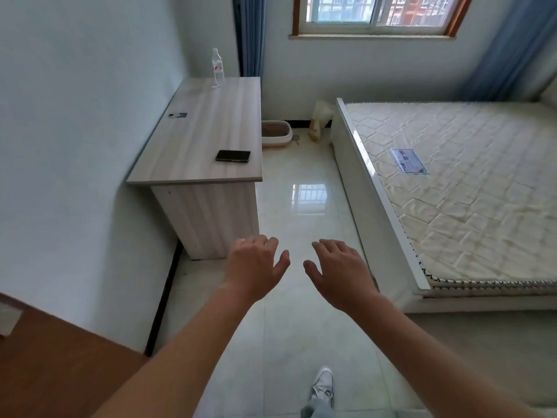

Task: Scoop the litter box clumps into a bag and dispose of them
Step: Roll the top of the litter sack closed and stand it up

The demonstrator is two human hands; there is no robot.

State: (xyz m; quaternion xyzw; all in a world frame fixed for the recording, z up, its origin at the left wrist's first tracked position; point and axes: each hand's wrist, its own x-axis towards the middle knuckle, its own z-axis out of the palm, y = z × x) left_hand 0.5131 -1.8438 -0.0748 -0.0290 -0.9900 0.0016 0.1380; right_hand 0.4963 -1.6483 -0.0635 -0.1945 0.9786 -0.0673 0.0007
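litter box (275, 132) sits on the floor (301, 221) at the far wall below the window (376, 10), in the gap between the counter (205, 137) and the bed (467, 191); its left part is hidden behind the counter's far end. it is a pale, low tray with a brownish fill inside, but from this far off no clumps can be made out.

by my reading the task has barely begun. both hands are well apart from the box and carry nothing: the left hand (253, 267) and the right hand (340, 273) are held out in front over the floor, palms down, fingers spread and relaxed. no scoop or bag is in either of them. everything is left to do: getting to the box, taking up a scoop and a bag, lifting the clumps out, bagging them and throwing the bag away.

just right of the box a small grey object (296, 140) lies on the floor, possibly the scoop, too small to tell. beside it a pale yellowish bag (320, 116) stands against the wall at the bed's corner; its contents are not visible. on the counter stand a clear bottle (217, 67) and a dark phone (233, 155).
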